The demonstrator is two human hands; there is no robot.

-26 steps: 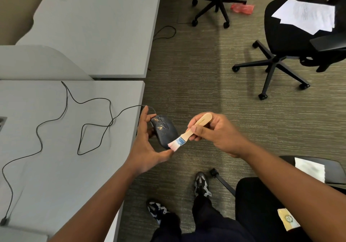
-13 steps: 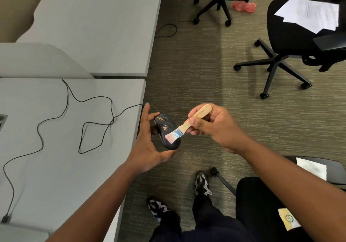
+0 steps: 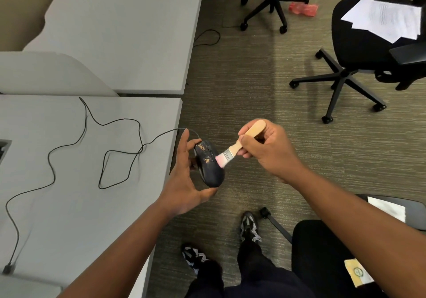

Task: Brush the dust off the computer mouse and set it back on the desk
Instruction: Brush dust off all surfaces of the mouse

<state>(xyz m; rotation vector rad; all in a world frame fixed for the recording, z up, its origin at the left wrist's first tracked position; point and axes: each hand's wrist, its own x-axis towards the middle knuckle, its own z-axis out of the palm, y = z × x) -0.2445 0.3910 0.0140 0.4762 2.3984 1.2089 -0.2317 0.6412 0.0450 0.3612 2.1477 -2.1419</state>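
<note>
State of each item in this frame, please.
Black wired computer mouse: off the desk, tan dust on top.
Wooden-handled pink-bristled brush: bristles on mouse.
Left hand: holds mouse.
Right hand: grips brush.
Black cable: looped on grey desk.

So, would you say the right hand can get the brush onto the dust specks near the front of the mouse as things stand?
Probably yes. The left hand grips the mouse by its sides, leaving the speckled top bare, and the brush held in the right hand already has its bristles against the mouse's side, just beside the specks.
</note>
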